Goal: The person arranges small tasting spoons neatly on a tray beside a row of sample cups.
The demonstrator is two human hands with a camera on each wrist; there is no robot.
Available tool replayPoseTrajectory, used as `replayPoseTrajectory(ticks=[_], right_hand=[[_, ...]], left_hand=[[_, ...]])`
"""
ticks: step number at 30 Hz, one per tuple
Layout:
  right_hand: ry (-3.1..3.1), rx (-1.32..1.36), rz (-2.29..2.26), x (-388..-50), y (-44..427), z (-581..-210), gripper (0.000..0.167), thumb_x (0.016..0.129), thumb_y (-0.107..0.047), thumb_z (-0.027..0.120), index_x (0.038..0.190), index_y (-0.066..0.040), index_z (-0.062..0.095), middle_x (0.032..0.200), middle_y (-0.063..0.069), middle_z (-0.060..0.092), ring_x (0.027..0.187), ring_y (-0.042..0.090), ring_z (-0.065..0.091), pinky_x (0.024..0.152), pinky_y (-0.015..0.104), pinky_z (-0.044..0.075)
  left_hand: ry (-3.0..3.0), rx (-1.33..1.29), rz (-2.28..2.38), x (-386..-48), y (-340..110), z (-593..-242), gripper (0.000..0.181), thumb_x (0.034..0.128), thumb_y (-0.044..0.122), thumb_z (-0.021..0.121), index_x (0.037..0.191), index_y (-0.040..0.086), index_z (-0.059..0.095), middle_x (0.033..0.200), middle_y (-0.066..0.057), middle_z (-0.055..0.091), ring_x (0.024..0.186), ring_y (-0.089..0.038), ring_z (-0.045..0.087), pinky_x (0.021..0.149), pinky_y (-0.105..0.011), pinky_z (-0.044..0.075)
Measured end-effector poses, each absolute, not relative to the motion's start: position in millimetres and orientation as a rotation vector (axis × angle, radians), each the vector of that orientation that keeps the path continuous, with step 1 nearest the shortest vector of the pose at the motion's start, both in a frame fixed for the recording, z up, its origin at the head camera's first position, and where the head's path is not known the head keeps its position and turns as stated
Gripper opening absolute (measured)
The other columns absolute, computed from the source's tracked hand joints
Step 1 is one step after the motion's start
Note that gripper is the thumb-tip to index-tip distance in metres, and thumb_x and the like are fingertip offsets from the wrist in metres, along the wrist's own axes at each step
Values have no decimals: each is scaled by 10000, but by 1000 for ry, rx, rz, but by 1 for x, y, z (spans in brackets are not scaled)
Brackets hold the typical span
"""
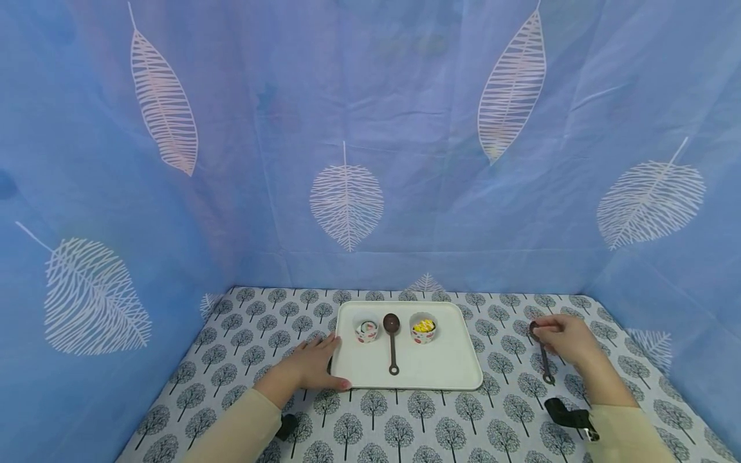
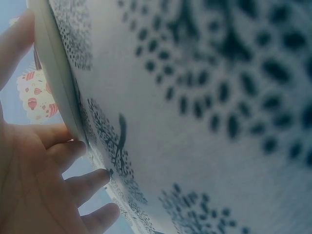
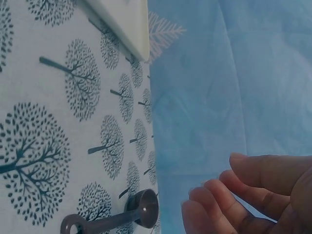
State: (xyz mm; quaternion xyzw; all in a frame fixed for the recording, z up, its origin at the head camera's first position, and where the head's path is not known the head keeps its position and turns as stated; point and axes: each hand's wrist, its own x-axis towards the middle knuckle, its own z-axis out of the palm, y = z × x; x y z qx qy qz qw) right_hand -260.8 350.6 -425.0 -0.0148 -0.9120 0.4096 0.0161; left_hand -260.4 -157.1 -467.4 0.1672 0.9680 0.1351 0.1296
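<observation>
My left hand (image 1: 313,364) rests at the left side of a cream tray (image 1: 440,375), its thumb by the front rim and its fingers spread; the left wrist view shows straight fingers touching the tray's edge. A dark brown measuring spoon (image 1: 393,347) lies on the tray between two printed paper cups. The left cup (image 1: 366,337) holds something pale and round with a dark line; the right cup (image 1: 424,335) holds yellow-and-white pieces. Off to the right, my right hand (image 1: 564,337) hovers beside a second brown spoon (image 3: 114,219) on the cloth, fingers loosely bent and apart from it.
A white cloth (image 1: 399,431) printed with dark trees covers the table. Blue curtains (image 1: 405,193) with white leaf patterns enclose the back and both sides. Black straps (image 1: 567,417) are on the wrists.
</observation>
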Motion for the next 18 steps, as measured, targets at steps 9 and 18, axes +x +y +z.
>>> replayPoseTrajectory(ticks=[9,18], right_hand=[[-2832,-86,1360,-266,360,-432,427,1007,-77,579,1300,213,470,993,246,663,779,218,659,689,333,605],[-2840,-145,1462,-266,370,-438,457,1024,-107,554,1327,216,442,987,193,677,799,190,650,697,327,605]], left_hand=[[2810,491,393,-261,-157,-467,1111,769,697,718,1572,51,303,1637,-137,252,1481,-435,226,1189,-614,177],[2819,499,402,-260,-157,-468,1111,762,684,734,1564,39,316,1631,-152,260,1476,-446,231,1183,-623,184]])
